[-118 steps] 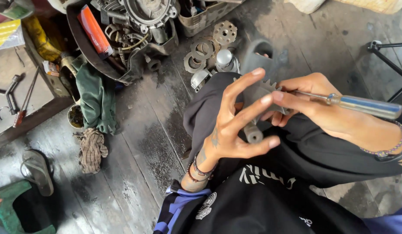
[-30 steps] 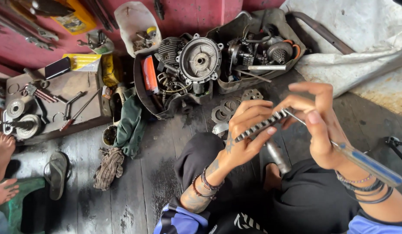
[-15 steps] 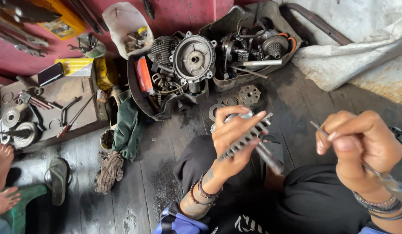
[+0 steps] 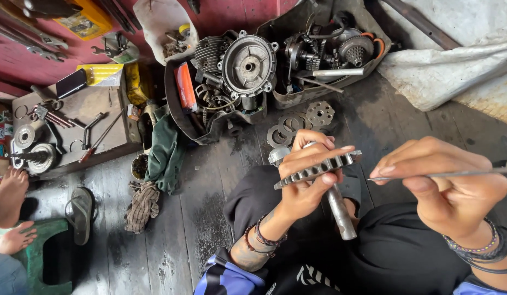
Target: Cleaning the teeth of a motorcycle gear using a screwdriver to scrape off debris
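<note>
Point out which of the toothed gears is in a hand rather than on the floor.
The gear on a metal shaft, gripped edge-on by the left hand. The other toothed disc lies flat on the floor, untouched.

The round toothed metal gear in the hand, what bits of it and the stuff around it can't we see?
Head view only:
- Round toothed metal gear: seen nearly edge-on, its middle covered by the left hand.
- Grey metal shaft: top end hidden behind that hand.
- Thin metal rod tool: its handle cut off by the right edge; part hidden in the right hand.
- Small parts in the white plastic tub: too small to tell.
</note>
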